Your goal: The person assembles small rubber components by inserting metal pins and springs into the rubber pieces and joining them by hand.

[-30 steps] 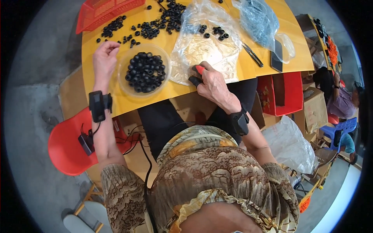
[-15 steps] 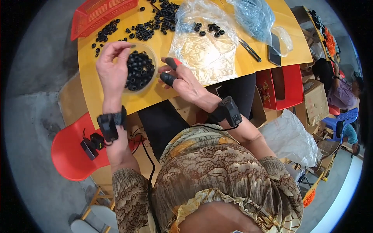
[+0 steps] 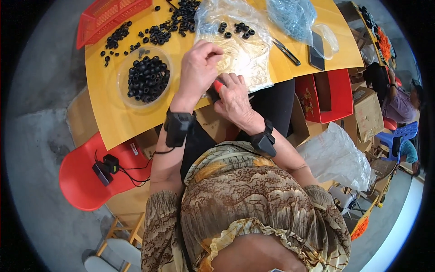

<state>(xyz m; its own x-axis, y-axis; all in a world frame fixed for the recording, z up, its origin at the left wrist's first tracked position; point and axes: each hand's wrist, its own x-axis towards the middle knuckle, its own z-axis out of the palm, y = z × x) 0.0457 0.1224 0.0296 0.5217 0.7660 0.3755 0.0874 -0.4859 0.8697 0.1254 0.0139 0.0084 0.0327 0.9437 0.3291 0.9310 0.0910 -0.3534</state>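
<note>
My left hand (image 3: 197,69) is over the near left edge of the clear plastic bag (image 3: 253,68), its fingertips pinched together; whatever they hold cannot be made out. Just below and to the right, my right hand (image 3: 234,100) has its fingers curled over toward the left hand. A red and a dark finger cover show at its left side, and its grip is partly hidden. To the left stands a clear round tub (image 3: 120,84) with many small black rubber-like rings (image 3: 148,78) in it. Several more black rings (image 3: 236,30) lie on the bag.
Loose small black parts (image 3: 159,32) are scattered on the yellow table (image 3: 102,122) near a red basket (image 3: 111,20). At right lie a snipping tool (image 3: 287,52), a phone (image 3: 316,56) and a bluish plastic bag (image 3: 290,20). Below the edge is a red box (image 3: 335,97); a person (image 3: 401,106) sits far right.
My left hand has moved right, away from the tub, to beside my right hand. My right hand has shifted right and curled in. The tub now shows uncovered, slightly farther left.
</note>
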